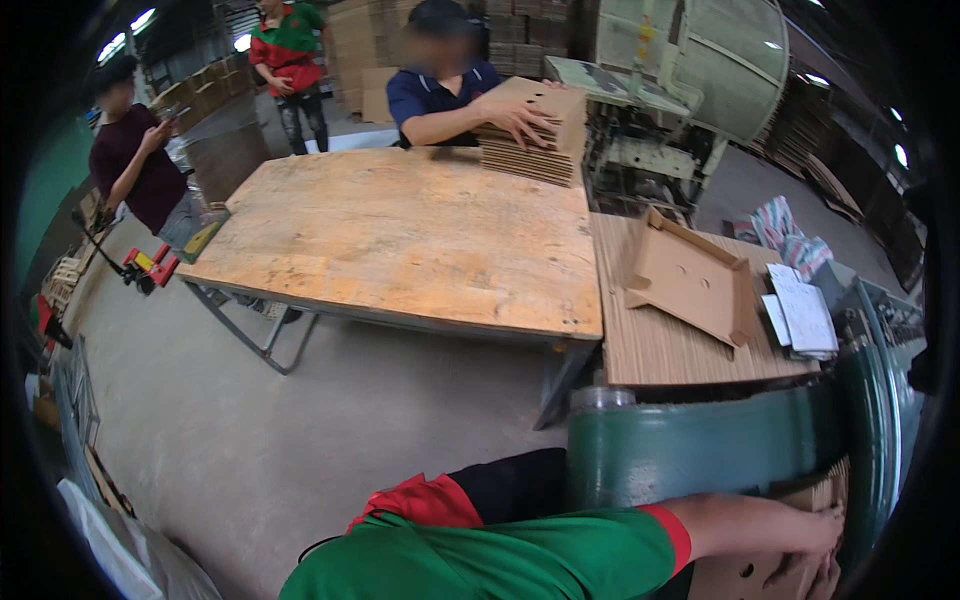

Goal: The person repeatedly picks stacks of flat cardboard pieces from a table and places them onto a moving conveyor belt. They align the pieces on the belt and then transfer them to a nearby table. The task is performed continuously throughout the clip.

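At the lower right edge the person's hand (812,548) lies flat, fingers spread, on a brown cardboard piece (765,575) with punched holes; whether the fingers curl around its edge cannot be told, and which hand it is is hard to say, though the forearm in a green sleeve (520,560) with a red cuff reaches across from the left, and a second hand cannot be made out. The cardboard piece sits low at the bottom right corner, pressed against a green machine body (700,450) that curves up just above it, with a thin stack of cardboard edges showing at the machine's right side. Beyond the machine a pile of corrugated sheets (660,345) lies flat, carrying a folded cardboard tray (690,275) tilted on top, and some white papers (800,310) beside it to the right. To the left of that pile stands a big wooden counter (400,235) on metal legs, its surface worn and bare in the middle. At its far edge a co-worker in a dark blue shirt rests a hand (520,118) on a stack of flat cartons (535,140). Further left a person in a dark red shirt (135,165) stands on the grey concrete floor (300,430), near a red pallet jack (150,265), and another in green and red stands at the back.
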`<control>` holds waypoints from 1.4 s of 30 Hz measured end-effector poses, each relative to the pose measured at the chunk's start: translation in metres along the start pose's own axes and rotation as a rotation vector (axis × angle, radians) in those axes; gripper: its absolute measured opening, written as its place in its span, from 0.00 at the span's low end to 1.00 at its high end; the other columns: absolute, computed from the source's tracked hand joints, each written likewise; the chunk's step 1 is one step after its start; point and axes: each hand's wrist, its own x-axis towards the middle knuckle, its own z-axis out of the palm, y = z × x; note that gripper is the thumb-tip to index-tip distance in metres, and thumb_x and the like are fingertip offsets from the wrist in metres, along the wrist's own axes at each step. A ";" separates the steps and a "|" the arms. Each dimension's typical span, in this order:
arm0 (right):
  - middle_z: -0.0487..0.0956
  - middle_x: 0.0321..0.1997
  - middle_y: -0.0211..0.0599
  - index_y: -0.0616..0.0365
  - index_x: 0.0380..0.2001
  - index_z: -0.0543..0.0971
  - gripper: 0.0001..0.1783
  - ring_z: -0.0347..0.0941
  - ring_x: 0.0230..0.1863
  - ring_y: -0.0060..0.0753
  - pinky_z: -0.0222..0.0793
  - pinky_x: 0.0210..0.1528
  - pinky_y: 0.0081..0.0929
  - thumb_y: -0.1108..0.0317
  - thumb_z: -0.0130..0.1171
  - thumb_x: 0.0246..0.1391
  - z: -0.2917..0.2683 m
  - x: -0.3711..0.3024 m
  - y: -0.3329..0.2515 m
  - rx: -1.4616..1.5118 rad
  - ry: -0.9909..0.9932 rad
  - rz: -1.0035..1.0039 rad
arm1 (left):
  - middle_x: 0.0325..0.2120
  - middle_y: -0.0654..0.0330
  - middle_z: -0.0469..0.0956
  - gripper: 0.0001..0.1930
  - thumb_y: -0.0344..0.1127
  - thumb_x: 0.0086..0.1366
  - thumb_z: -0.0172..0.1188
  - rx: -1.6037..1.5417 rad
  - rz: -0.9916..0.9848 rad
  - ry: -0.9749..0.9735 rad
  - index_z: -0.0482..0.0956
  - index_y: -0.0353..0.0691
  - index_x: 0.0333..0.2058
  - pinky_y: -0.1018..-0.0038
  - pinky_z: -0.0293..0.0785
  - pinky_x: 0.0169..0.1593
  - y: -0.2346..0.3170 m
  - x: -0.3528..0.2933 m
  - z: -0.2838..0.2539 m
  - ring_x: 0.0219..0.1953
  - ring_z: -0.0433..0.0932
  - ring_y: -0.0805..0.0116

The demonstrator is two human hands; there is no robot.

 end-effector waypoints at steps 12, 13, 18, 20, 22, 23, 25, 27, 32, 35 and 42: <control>0.85 0.46 0.56 0.67 0.53 0.77 0.47 0.83 0.52 0.58 0.75 0.56 0.43 0.62 0.80 0.23 0.053 -0.078 -0.012 -0.100 0.245 -0.406 | 0.44 0.63 0.88 0.36 0.63 0.38 0.83 0.110 0.108 -0.151 0.91 0.52 0.46 0.62 0.79 0.52 0.058 -0.049 -0.054 0.50 0.85 0.60; 0.85 0.45 0.57 0.67 0.52 0.78 0.45 0.83 0.52 0.58 0.75 0.56 0.44 0.62 0.80 0.23 0.053 -0.095 -0.024 -0.163 0.277 -0.421 | 0.44 0.63 0.88 0.36 0.63 0.38 0.83 0.111 0.109 -0.172 0.91 0.52 0.46 0.62 0.79 0.52 0.066 -0.063 -0.066 0.50 0.85 0.59; 0.83 0.44 0.57 0.69 0.53 0.76 0.48 0.81 0.50 0.61 0.74 0.55 0.47 0.60 0.81 0.22 0.061 -0.149 -0.077 0.029 0.027 -0.563 | 0.44 0.65 0.88 0.34 0.63 0.38 0.82 0.071 0.058 -0.261 0.92 0.50 0.43 0.61 0.71 0.57 0.094 -0.144 -0.098 0.53 0.83 0.60; 0.78 0.54 0.59 0.70 0.59 0.71 0.59 0.75 0.56 0.63 0.69 0.59 0.47 0.58 0.83 0.18 0.078 -0.159 -0.089 -0.162 0.159 -0.581 | 0.45 0.64 0.87 0.37 0.62 0.36 0.83 0.131 0.018 -0.309 0.91 0.48 0.44 0.58 0.67 0.61 0.100 -0.173 -0.094 0.54 0.81 0.58; 0.75 0.58 0.59 0.70 0.62 0.68 0.63 0.70 0.61 0.65 0.66 0.62 0.48 0.57 0.84 0.16 0.089 -0.170 -0.096 -0.097 0.137 -0.573 | 0.49 0.64 0.87 0.39 0.64 0.35 0.83 0.142 -0.016 -0.222 0.91 0.50 0.47 0.52 0.67 0.64 0.111 -0.188 -0.089 0.60 0.79 0.57; 0.73 0.60 0.60 0.70 0.63 0.66 0.65 0.68 0.64 0.66 0.65 0.63 0.49 0.56 0.85 0.15 0.093 -0.175 -0.100 -0.069 0.126 -0.566 | 0.51 0.64 0.86 0.40 0.64 0.35 0.83 0.158 -0.049 -0.201 0.91 0.51 0.48 0.49 0.66 0.65 0.116 -0.192 -0.088 0.63 0.78 0.57; 0.72 0.63 0.64 0.69 0.67 0.65 0.61 0.68 0.64 0.68 0.66 0.65 0.52 0.55 0.82 0.29 0.093 -0.191 -0.105 -0.132 0.062 -0.511 | 0.48 0.62 0.86 0.39 0.61 0.34 0.83 0.102 -0.021 -0.199 0.90 0.45 0.46 0.54 0.64 0.63 0.123 -0.197 -0.086 0.59 0.79 0.57; 0.75 0.64 0.66 0.68 0.68 0.68 0.48 0.72 0.64 0.68 0.69 0.63 0.52 0.53 0.77 0.51 0.097 -0.209 -0.111 -0.284 0.132 -0.529 | 0.46 0.59 0.86 0.38 0.57 0.32 0.84 0.084 0.006 -0.192 0.90 0.39 0.43 0.58 0.62 0.62 0.129 -0.201 -0.084 0.56 0.79 0.57; 0.81 0.51 0.63 0.71 0.57 0.74 0.37 0.78 0.53 0.70 0.74 0.56 0.51 0.63 0.79 0.47 0.106 -0.236 -0.135 -0.517 0.188 -0.459 | 0.42 0.59 0.87 0.29 0.52 0.38 0.81 0.147 -0.045 -0.066 0.90 0.41 0.39 0.60 0.62 0.59 0.153 -0.238 -0.080 0.52 0.81 0.59; 0.69 0.65 0.65 0.68 0.69 0.63 0.66 0.64 0.67 0.68 0.61 0.71 0.56 0.56 0.83 0.25 0.097 -0.230 -0.180 -0.747 0.442 -0.667 | 0.40 0.54 0.85 0.21 0.46 0.50 0.71 0.189 -0.222 0.137 0.88 0.37 0.39 0.61 0.65 0.57 0.153 -0.293 -0.113 0.48 0.81 0.58; 0.69 0.75 0.58 0.67 0.69 0.69 0.33 0.62 0.76 0.62 0.55 0.79 0.53 0.76 0.60 0.59 0.070 -0.281 -0.340 -0.410 1.056 -1.429 | 0.44 0.40 0.84 0.26 0.41 0.56 0.75 0.008 -0.949 0.842 0.80 0.30 0.48 0.55 0.79 0.54 0.118 -0.559 -0.279 0.48 0.85 0.46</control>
